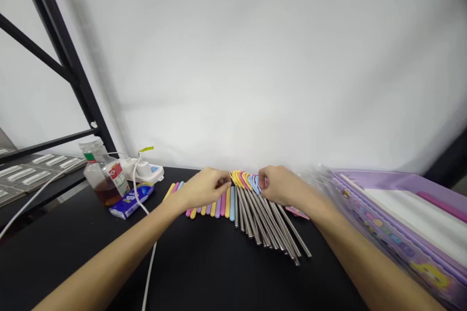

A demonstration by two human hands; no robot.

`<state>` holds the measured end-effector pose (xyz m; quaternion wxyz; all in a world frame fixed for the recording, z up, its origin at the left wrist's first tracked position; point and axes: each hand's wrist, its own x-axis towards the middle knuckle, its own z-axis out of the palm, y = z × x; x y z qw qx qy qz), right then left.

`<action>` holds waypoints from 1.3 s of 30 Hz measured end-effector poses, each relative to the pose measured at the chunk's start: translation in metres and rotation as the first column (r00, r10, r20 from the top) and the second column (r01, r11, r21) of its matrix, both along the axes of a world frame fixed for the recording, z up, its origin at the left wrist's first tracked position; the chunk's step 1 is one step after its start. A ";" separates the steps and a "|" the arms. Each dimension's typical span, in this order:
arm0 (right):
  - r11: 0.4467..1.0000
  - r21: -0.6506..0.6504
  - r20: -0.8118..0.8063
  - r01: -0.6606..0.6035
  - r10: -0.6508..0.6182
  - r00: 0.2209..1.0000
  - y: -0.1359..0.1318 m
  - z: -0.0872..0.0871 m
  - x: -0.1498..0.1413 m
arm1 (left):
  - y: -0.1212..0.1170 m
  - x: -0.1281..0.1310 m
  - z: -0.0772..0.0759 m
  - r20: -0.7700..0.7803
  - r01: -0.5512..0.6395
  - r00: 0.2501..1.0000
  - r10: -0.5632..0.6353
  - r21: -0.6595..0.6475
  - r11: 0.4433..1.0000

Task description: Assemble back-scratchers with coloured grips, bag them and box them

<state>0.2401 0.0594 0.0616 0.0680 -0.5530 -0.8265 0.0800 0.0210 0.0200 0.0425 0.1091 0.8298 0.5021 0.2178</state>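
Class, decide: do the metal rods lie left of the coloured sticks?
No, the metal rods lie right of the coloured sticks.

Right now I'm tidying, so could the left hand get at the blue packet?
Probably yes: the blue packet lies left of the left hand, and only a white cable running across it looks in the way.

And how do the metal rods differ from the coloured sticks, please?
The metal rods are silver-grey; the coloured sticks are yellow, pink, purple and blue. The metal rods fan out slantwise, partly overlapping, while the coloured sticks lie in a neater row. Both are slim and lie on the black table.
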 end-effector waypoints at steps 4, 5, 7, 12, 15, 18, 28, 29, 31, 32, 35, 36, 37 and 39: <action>0.997 -0.074 0.047 0.018 -0.014 0.999 0.005 -0.015 -0.001 | -0.003 -0.006 -0.018 0.000 -0.049 0.999 0.049 0.053 0.997; 0.995 -0.096 0.047 0.016 -0.012 0.999 0.006 -0.018 0.000 | -0.003 -0.007 -0.020 -0.009 -0.053 0.999 0.054 0.062 0.997; 0.993 -0.118 0.038 0.015 -0.011 0.999 0.009 -0.022 0.000 | -0.004 -0.007 -0.023 -0.033 -0.061 0.997 0.063 0.065 0.996; 0.995 -0.089 -0.002 0.042 -0.042 0.999 0.012 -0.019 -0.001 | -0.003 -0.021 -0.012 -0.022 -0.155 0.988 0.155 0.019 0.988; 0.995 -0.075 -0.105 0.058 -0.066 0.992 0.008 -0.004 0.000 | -0.005 -0.029 -0.008 -0.035 -0.203 0.979 0.203 -0.008 0.979; 0.986 -0.165 -0.282 -0.006 -0.041 0.959 0.001 0.010 -0.002 | -0.010 -0.025 -0.013 -0.043 -0.165 0.985 0.165 0.007 0.986; 0.971 -0.190 -0.571 -0.145 0.011 0.821 -0.001 0.006 -0.003 | -0.038 0.002 -0.024 -0.263 0.187 0.953 -0.151 0.116 0.976; 0.970 -0.186 -0.579 -0.155 0.019 0.815 -0.001 0.006 -0.002 | -0.040 0.000 -0.023 -0.268 0.219 0.946 -0.184 0.108 0.970; 0.968 -0.183 -0.599 -0.171 0.028 0.800 0.000 0.005 0.000 | -0.042 -0.004 -0.020 -0.269 0.262 0.935 -0.230 0.087 0.961; 0.967 -0.184 -0.608 -0.175 0.027 0.793 0.000 0.005 0.001 | -0.043 -0.005 -0.018 -0.266 0.263 0.935 -0.234 0.075 0.962; 0.965 -0.192 -0.636 -0.180 0.017 0.771 0.002 0.006 0.001 | -0.045 -0.004 -0.015 -0.245 0.210 0.949 -0.200 0.015 0.977; 0.962 -0.202 -0.648 -0.183 0.009 0.761 0.002 0.006 0.000 | -0.046 -0.003 -0.014 -0.243 0.195 0.951 -0.193 -0.015 0.981; 0.959 -0.214 -0.659 -0.186 -0.001 0.752 0.003 0.006 0.001 | -0.047 0.000 -0.013 -0.248 0.186 0.950 -0.191 -0.044 0.982; 0.953 -0.235 -0.679 -0.193 -0.018 0.734 0.005 0.007 0.002 | -0.050 0.006 -0.013 -0.273 0.171 0.944 -0.187 -0.082 0.982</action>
